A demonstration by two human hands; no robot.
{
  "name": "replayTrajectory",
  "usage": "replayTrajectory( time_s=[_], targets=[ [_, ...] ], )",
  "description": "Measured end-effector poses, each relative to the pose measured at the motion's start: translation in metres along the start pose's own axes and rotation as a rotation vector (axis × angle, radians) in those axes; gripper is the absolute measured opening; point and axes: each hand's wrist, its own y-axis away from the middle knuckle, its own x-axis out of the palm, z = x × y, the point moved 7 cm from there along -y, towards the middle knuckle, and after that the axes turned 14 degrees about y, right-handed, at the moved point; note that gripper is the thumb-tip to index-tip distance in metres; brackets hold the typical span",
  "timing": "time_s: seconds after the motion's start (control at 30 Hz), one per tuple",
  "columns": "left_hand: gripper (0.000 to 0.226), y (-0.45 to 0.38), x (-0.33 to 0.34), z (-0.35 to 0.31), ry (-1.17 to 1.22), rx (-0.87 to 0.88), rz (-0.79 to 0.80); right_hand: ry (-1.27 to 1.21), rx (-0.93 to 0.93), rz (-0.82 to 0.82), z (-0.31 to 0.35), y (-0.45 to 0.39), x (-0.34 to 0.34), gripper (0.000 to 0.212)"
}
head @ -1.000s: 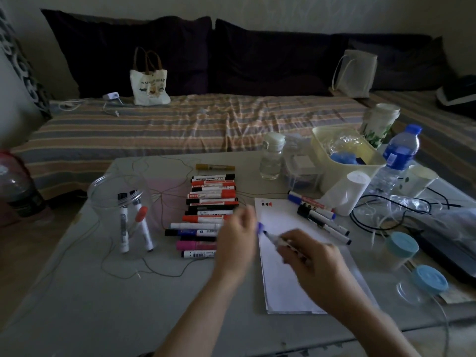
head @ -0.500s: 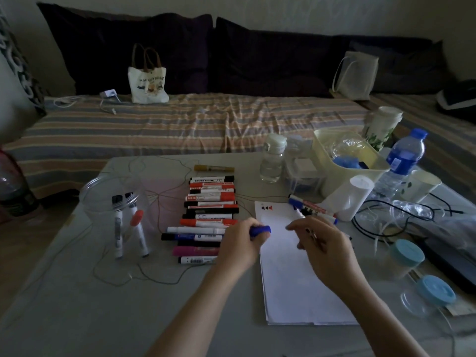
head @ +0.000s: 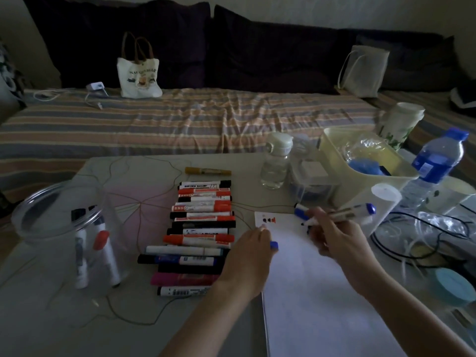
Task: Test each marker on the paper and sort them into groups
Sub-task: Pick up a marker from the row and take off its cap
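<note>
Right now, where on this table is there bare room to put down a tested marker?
Bare table lies in front of the clear jar and the marker row, though thin cord loops cross it. The lower paper is blank too. The right side is crowded: bin, water bottle, cables.

Dim, soft blur, wide-angle edge warp.
</note>
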Motion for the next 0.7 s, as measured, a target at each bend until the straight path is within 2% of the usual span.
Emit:
replayTrajectory(
  time_s=[0.17, 0.4, 0.53, 0.7],
  targets=[
    [0.018, -0.004, 0.005, 0.015, -0.115, 0.021, 0.024, 0.179, -0.104, -0.021, -0.008, -0.051, 0.033, 0.022],
    [0.011, -0.017, 0.000, 0.027, -0.029, 0.084, -0.069, 0.283, -0.191, -0.151, -0.026, -0.077, 0.050, 0.023],
    [0.024, -0.021, 0.004, 0.029, 0.001, 0.092, -0.043, 0.366, -0.212, -0.152, -0.034, -0.083, 0.046, 0.021],
    [0.031, -0.022, 0.004, 0.031, 0.024, 0.103, -0.018, 0.365, -0.216, -0.251, -0.039, -0.085, 0.042, 0.019]
  ],
)
